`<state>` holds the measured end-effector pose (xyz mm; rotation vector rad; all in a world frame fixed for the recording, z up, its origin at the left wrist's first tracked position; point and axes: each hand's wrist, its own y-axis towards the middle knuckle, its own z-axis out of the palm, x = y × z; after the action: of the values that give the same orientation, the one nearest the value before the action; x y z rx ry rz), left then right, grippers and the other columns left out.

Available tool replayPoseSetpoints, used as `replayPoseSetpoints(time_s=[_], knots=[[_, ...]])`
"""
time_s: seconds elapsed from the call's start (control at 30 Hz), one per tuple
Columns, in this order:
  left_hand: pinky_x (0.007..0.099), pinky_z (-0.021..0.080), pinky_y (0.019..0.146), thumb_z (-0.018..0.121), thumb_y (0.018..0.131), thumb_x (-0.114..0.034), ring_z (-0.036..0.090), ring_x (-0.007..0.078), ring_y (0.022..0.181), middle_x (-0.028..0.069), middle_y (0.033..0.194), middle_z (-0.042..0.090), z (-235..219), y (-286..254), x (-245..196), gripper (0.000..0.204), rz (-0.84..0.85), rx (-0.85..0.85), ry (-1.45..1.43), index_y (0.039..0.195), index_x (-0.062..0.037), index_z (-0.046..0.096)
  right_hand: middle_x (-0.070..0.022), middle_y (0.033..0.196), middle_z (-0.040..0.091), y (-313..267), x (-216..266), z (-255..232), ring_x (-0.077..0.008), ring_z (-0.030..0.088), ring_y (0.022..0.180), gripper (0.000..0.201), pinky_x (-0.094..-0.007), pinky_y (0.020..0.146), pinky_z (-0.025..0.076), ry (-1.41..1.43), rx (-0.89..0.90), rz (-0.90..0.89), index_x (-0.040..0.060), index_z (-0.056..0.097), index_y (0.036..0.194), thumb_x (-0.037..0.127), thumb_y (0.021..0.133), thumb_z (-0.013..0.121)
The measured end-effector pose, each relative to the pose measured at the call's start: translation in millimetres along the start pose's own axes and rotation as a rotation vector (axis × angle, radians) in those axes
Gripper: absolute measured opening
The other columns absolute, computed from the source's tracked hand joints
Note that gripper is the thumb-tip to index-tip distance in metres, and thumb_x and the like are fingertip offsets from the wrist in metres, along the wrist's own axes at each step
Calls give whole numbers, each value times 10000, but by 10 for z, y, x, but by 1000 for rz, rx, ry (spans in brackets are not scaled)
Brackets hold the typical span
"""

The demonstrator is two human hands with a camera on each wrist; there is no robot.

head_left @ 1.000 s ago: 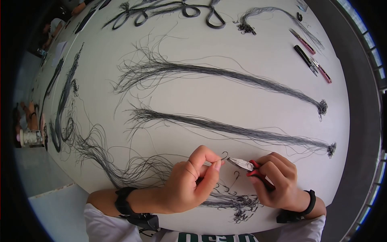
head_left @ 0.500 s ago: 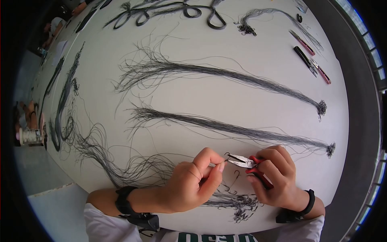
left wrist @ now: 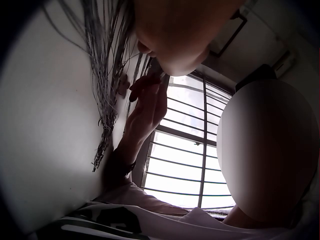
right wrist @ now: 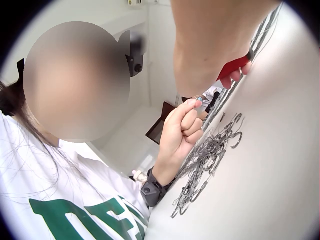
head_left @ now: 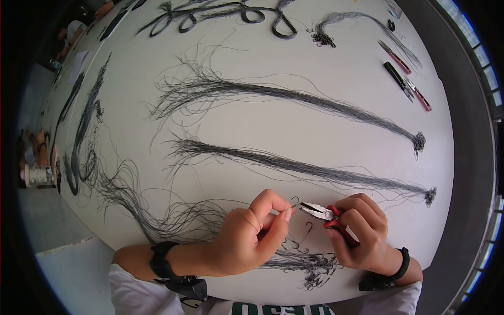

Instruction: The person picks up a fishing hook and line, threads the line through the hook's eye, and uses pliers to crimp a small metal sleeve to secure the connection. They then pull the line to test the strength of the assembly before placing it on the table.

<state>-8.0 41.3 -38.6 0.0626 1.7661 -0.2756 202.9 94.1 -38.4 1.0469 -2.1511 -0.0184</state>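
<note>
Between thumb and forefinger, the left hand point(head_left: 252, 231) pinches a small hook point(head_left: 295, 201) by its shank, the bend pointing up; a thin line loops round that hand. The right hand point(head_left: 362, 228) grips red-handled pliers point(head_left: 317, 210), whose tips are parted just right of the hook, apparently not touching it. Below the hands lies a bundle of hooks point(head_left: 317, 268) on dark lines, with a loose hook point(head_left: 308, 227) above it. In the right wrist view the left hand point(right wrist: 181, 131) is above the tangled hooks point(right wrist: 207, 155).
Two long bundles of dark line point(head_left: 294, 94) point(head_left: 294, 165) cross the white table point(head_left: 262, 126). Pink-handled snippers point(head_left: 396, 58) and a black tool point(head_left: 396, 79) lie at the upper right. Looped bundles point(head_left: 252, 16) lie at the far edge; a spool point(head_left: 39, 176) stands left.
The pliers' tips, near the hook's bend half a second ago, have drawn back slightly to the right. The left hand keeps its pinch on the hook and has barely moved.
</note>
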Motion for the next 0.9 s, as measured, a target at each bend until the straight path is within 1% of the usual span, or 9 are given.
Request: replayPoseSetpoints(time_s=[0.03, 0.1, 0.3, 0.43, 0.5, 0.53, 0.6, 0.7, 0.9], knots=[[227, 482, 719, 457, 914, -22, 302, -24, 457, -72, 464, 402, 11, -2, 25, 40, 0, 0, 0, 892, -4, 428, -106, 752, 548, 20, 12, 2, -239, 508, 593, 252, -323, 497, 408, -22, -23, -7, 15, 527, 726, 70, 579, 724], [216, 254, 393, 485, 910, -56, 316, 22, 399, -29, 449, 395, 44, -3, 102, 49, 119, -59, 3, 897, -35, 443, -103, 757, 546, 31, 18, 4, -237, 509, 604, 258, -323, 500, 402, -44, -45, -13, 20, 526, 725, 84, 583, 732], [225, 268, 385, 485, 910, -54, 329, 31, 391, -22, 449, 411, 55, 6, 123, 49, 182, -56, 38, 904, -27, 444, -100, 752, 541, 14, 11, -4, -233, 505, 599, 261, -320, 492, 400, -60, 12, -40, 23, 517, 729, 83, 602, 737], [222, 262, 388, 483, 912, -56, 330, 29, 393, -21, 452, 411, 41, -3, 91, 53, 154, -49, 8, 904, -23, 443, -106, 727, 539, -12, 11, 12, -233, 500, 560, 245, -317, 465, 410, -22, 9, -21, 15, 506, 721, 50, 609, 721], [248, 478, 766, 447, 916, -19, 315, -15, 458, -72, 470, 389, 20, -3, 60, 40, 62, 3, 7, 910, -5, 410, -108, 721, 539, -17, 13, 14, -233, 499, 550, 238, -316, 458, 413, -11, 3, -17, 13, 503, 716, 40, 613, 715], [248, 478, 766, 447, 916, -19, 315, -15, 458, -72, 470, 389, 17, 2, 54, 40, 62, 2, 7, 910, -5, 410, -110, 724, 541, -17, 14, 14, -234, 501, 550, 237, -317, 458, 413, -2, -4, -20, 11, 502, 717, 38, 615, 713], [278, 466, 836, 426, 925, -24, 286, -19, 462, -91, 478, 345, 14, 14, 43, 44, -18, -40, -121, 930, -12, 384, -112, 727, 543, -17, 13, 7, -235, 503, 550, 235, -318, 457, 412, 7, -9, -24, 8, 501, 718, 35, 616, 711], [289, 454, 867, 414, 931, -29, 263, -22, 465, -102, 487, 320, 1, 20, 32, 42, -28, -22, -145, 935, -21, 373, -118, 733, 546, -12, 4, -10, -241, 504, 566, 238, -313, 466, 401, -16, -11, -9, 1, 504, 730, 33, 616, 711], [266, 444, 851, 410, 936, -40, 270, -25, 466, -102, 497, 324, 0, 13, 2, 34, -86, 18, -256, 950, -24, 384, -151, 845, 542, 19, 30, -8, -283, 510, 700, 261, -346, 571, 398, -69, -25, 6, -1, 533, 768, 79, 606, 722]])
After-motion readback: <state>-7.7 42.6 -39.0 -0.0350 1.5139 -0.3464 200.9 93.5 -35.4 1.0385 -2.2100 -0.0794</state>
